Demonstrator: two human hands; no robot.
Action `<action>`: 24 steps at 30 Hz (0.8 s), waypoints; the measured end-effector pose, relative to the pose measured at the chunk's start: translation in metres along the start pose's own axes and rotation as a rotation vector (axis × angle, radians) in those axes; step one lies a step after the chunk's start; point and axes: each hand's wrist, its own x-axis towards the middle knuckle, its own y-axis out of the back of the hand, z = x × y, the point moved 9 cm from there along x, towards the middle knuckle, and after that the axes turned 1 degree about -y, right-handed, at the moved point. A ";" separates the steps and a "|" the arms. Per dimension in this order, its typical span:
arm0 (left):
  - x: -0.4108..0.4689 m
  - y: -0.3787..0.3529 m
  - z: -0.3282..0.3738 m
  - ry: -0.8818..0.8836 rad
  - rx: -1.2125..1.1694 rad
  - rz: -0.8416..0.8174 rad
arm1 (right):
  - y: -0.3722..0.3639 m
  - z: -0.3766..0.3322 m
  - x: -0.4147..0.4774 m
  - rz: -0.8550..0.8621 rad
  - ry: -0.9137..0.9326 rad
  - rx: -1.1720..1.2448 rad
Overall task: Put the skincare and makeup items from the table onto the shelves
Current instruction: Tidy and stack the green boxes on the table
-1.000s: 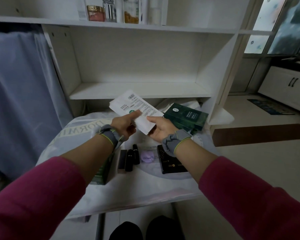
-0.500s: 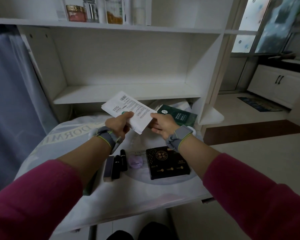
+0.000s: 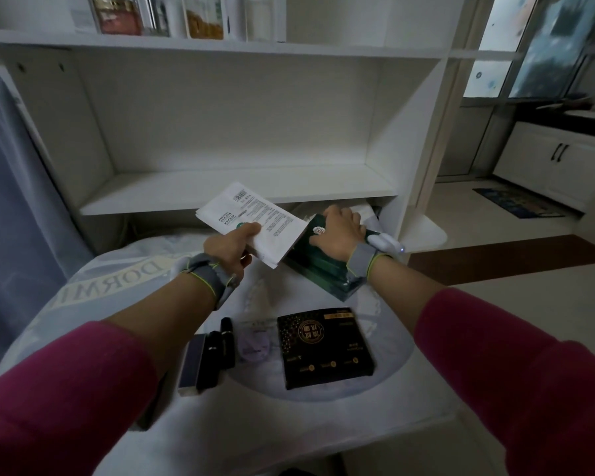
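Now right hand (image 3: 339, 231) off white packets (image 3: 255, 223)

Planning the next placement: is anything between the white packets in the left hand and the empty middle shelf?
Nothing visible. The white packets in the left hand sit just before the middle shelf, whose board looks bare.

Both arms reached forward in red sleeves with grey wrist bands. The left hand (image 3: 232, 242) pinched closed; the right hand (image 3: 339, 231) lay palm down, fingers curled.
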 end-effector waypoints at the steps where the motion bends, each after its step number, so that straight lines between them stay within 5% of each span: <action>1: 0.002 0.000 0.000 -0.002 0.004 0.002 | -0.003 0.002 0.004 -0.020 0.001 -0.055; 8: 0.014 0.004 0.000 -0.028 0.031 0.015 | -0.025 0.016 0.015 -0.187 0.005 -0.258; 24: 0.011 0.011 0.014 -0.065 -0.009 -0.051 | -0.029 0.021 0.015 -0.122 0.015 -0.339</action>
